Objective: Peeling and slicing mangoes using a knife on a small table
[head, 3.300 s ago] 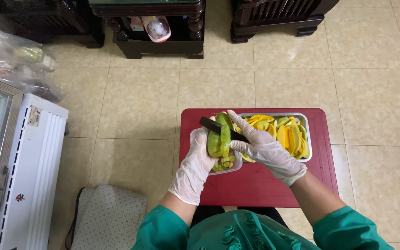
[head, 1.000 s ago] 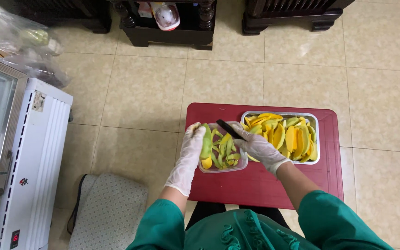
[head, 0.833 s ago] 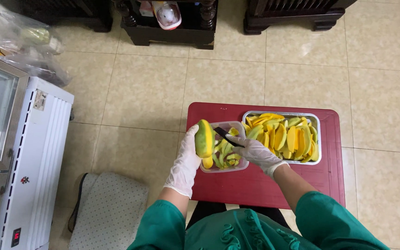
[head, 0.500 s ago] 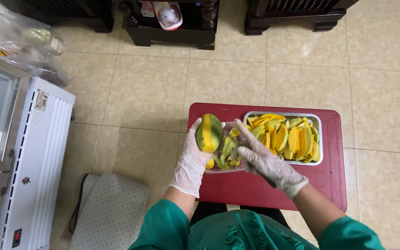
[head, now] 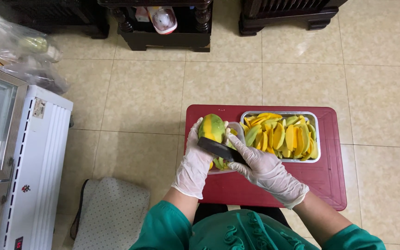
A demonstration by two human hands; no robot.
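While gripped: mango [head: 211,127], knife [head: 218,148]

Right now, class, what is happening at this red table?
A person in white gloves holds a partly peeled green-and-yellow mango in the left hand. The right hand presses a black-handled peeler against it, above a clear plastic tub of peelings. A metal tray of yellow mango slices sits alongside.
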